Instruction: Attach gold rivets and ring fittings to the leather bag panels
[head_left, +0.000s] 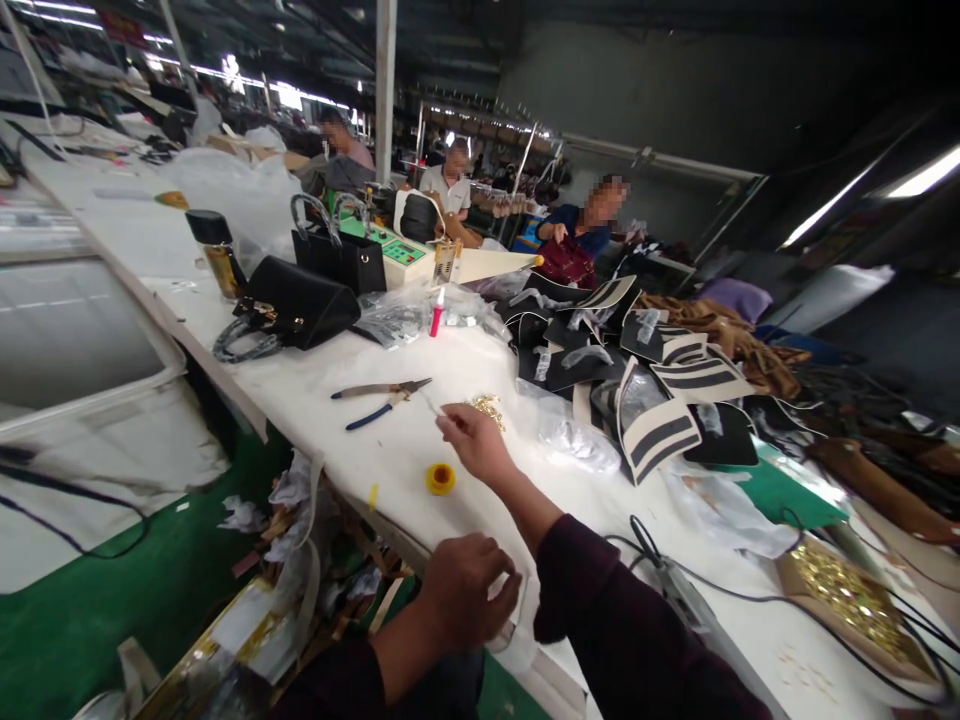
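Note:
My right hand [476,440] reaches over the white table, fingertips pinched together. A thin pale stick-like piece [430,402] shows at the fingertips; its exact kind is unclear. Right behind this hand lies a small heap of gold metal fittings [490,408]. My left hand [471,590] hovers at the table's near edge, fingers loosely curled with a gap to the thumb and nothing visible in them. Between the hands and to the left sits a small yellow round pot [440,479] with a dark centre. Beyond it, pliers [382,396] with dark handles lie spread.
Black handbags [300,305], a bottle [216,252], a red-capped tube [437,313] and a machine [409,255] stand farther back. Black-and-cream bag panels [660,430] pile up at right. A box of gold fittings [847,600] and cables lie near right. Several people work behind.

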